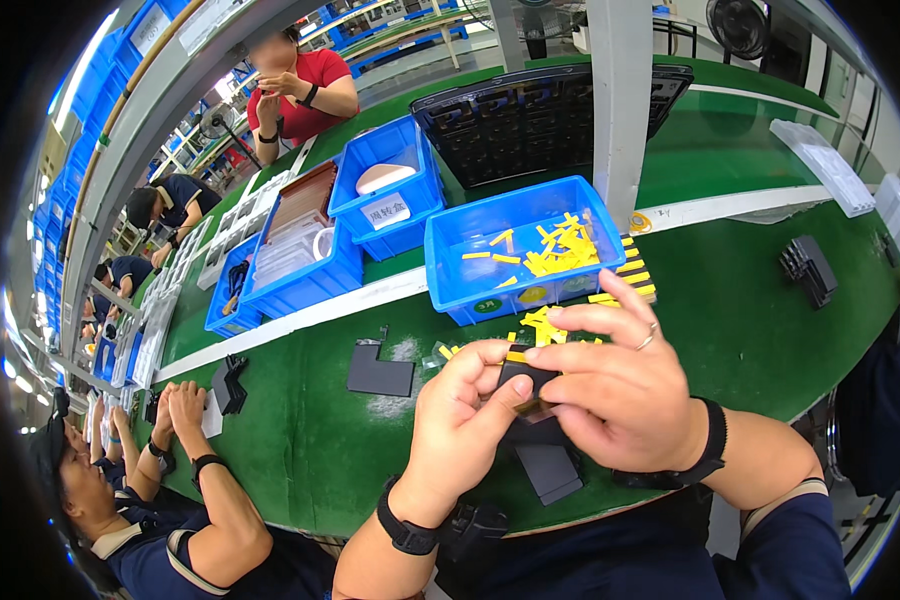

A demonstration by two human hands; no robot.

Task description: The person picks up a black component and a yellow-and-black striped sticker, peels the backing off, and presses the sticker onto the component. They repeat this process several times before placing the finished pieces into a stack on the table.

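Both my hands meet over the green table (730,330) on one small black part (526,376). My left hand (460,420) grips its left side with thumb on top. My right hand (610,385) pinches its right side, and a yellow strip edge shows at the part's top and under my fingers. Just behind my hands lie loose yellow strips (542,322). A blue bin (470,285) beyond them holds several more yellow strips (560,250). Dark flat parts (550,470) lie below my hands near the table edge.
A dark flat piece (380,372) lies left of my hands. More blue bins (390,205) and a black tray (530,115) stand behind; a white post (620,100) rises there. Black parts (810,268) sit at right. A person's arms (195,455) rest at my left; another person in red (300,85) stands across.
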